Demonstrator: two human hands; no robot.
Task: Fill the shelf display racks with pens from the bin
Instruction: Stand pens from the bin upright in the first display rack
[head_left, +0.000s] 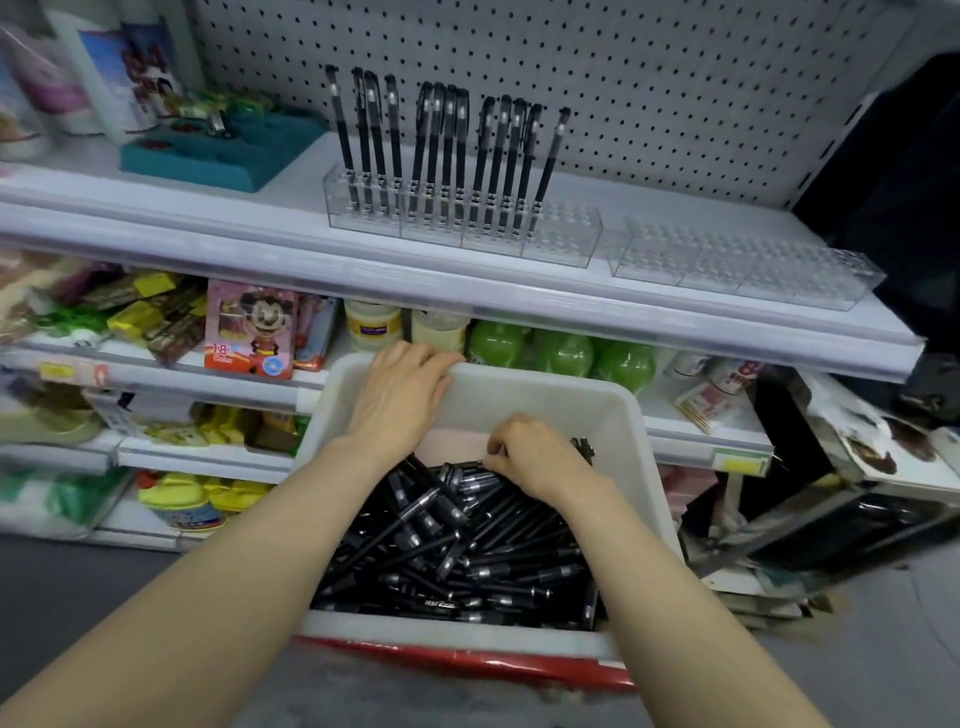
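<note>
1. The loose pens (457, 551) lie heaped in the white bin (639, 415), in front of the shelf (291, 244) and below it. The right hand (540, 462) is curled into the far end of the heap, its grip pinched on pens; the fingers hide how many. The left hand (400, 395) hooks its fingers over the bin's far rim.
2. Risks, as I judge them: the heap is tangled, so a lift could drag neighbouring pens up and drop them. A pen pushed in at a slant could knock the standing pens (447, 150) in the part-filled rack (561, 234). The empty rack (748, 265) sits near the shelf's front edge and could be nudged off.
3. The pens in the bin lie flat and criss-crossed, most long axes running diagonally. The racked ones stand near upright, leaning slightly — so each picked pen needs turning on end.
</note>
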